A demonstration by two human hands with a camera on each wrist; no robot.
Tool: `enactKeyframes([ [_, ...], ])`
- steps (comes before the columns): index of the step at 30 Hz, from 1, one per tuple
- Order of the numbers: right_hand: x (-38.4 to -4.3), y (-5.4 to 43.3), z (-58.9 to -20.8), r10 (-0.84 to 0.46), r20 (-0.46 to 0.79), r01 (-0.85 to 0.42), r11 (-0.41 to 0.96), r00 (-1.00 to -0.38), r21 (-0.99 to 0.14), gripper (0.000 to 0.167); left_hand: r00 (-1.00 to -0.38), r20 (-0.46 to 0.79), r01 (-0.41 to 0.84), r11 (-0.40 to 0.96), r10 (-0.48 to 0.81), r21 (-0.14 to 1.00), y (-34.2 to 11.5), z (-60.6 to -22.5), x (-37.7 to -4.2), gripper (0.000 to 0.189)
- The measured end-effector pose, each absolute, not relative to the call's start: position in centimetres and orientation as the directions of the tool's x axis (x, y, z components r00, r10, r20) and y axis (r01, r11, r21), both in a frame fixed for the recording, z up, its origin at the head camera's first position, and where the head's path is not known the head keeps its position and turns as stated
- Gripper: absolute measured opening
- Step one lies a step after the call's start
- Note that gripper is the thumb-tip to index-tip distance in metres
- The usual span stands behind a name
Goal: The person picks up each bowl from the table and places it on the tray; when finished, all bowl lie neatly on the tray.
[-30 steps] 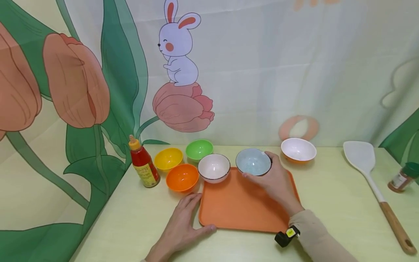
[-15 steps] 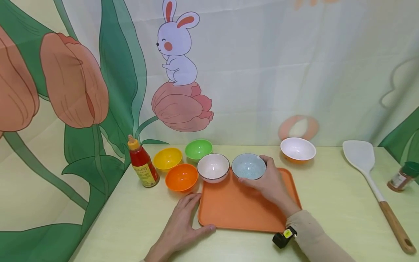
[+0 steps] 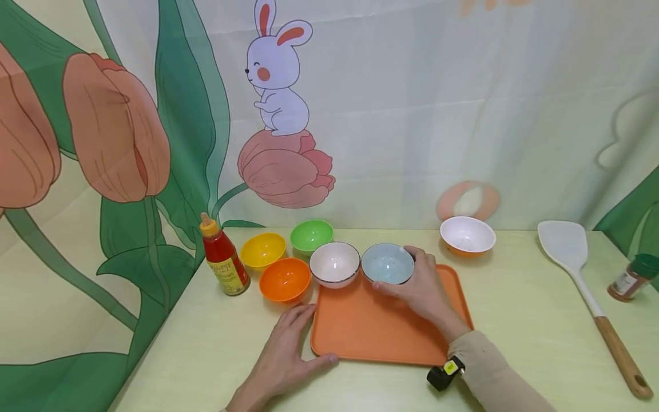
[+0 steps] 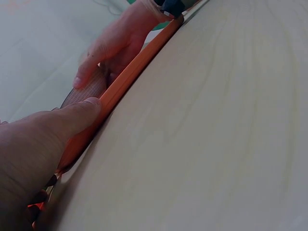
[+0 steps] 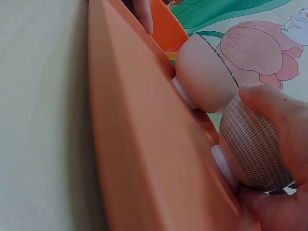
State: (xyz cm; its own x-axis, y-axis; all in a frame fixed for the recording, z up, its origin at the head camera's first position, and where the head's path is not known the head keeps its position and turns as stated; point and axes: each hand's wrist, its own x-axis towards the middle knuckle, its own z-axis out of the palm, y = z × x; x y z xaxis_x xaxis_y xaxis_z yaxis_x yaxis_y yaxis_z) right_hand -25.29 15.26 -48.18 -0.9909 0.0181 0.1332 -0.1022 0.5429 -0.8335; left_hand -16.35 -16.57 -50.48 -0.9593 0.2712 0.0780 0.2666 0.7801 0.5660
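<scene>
My right hand (image 3: 419, 289) holds a light blue bowl (image 3: 387, 264) by its side, thumb at the near side and fingers at the right rim. In the right wrist view the bowl's patterned outside (image 5: 255, 149) shows, its foot on or just above the orange tray (image 3: 381, 332). A white bowl (image 3: 335, 263) with a dark rim stands just left of it, at the tray's back left corner. My left hand (image 3: 285, 355) rests at the tray's front left corner, fingertips against the left edge and thumb (image 4: 79, 113) against the front rim.
Orange (image 3: 285, 279), yellow (image 3: 264, 250) and green (image 3: 312, 236) bowls and a red sauce bottle (image 3: 226, 263) stand to the left. A white-and-orange bowl (image 3: 468, 235) is behind the tray's right side. A spatula (image 3: 579, 280) and a green-capped jar (image 3: 632, 278) lie far right.
My right hand has moved the blue bowl left and slightly nearer, over the tray's back, close beside the white bowl. The left hand has stayed at the tray's corner.
</scene>
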Motion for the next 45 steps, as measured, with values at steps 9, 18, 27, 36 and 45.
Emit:
enactKeyframes([
  [9,-25.5,15.6,-47.7,0.008,0.142,-0.111,0.576,-0.99,-0.81,0.13,-0.961,0.074,0.258,0.774,0.265,0.579,-16.3,-50.4,-16.7,0.114],
  [18,-24.4,16.9,-46.5,0.035,0.18,-0.135,0.524,-0.983,-0.841,0.127,-0.963,0.051,0.246,0.789,0.264,0.563,-16.6,-50.7,-16.1,0.116],
  [27,-24.6,20.0,-43.5,0.038,0.298,-0.255,0.426,-0.954,-0.868,0.115,-0.961,0.071,0.262,0.787,0.269,0.559,-16.5,-50.6,-16.2,0.115],
  [36,-24.9,24.6,-41.1,0.147,0.405,-0.285,0.502,-0.903,-0.817,0.114,-0.969,0.025,0.216,0.792,0.246,0.571,-16.2,-50.2,-16.3,0.116],
  [45,-25.0,29.0,-41.4,0.232,0.383,-0.238,0.478,-0.894,-0.845,0.118,-0.972,0.007,0.199,0.804,0.236,0.56,-16.1,-50.2,-16.4,0.117],
])
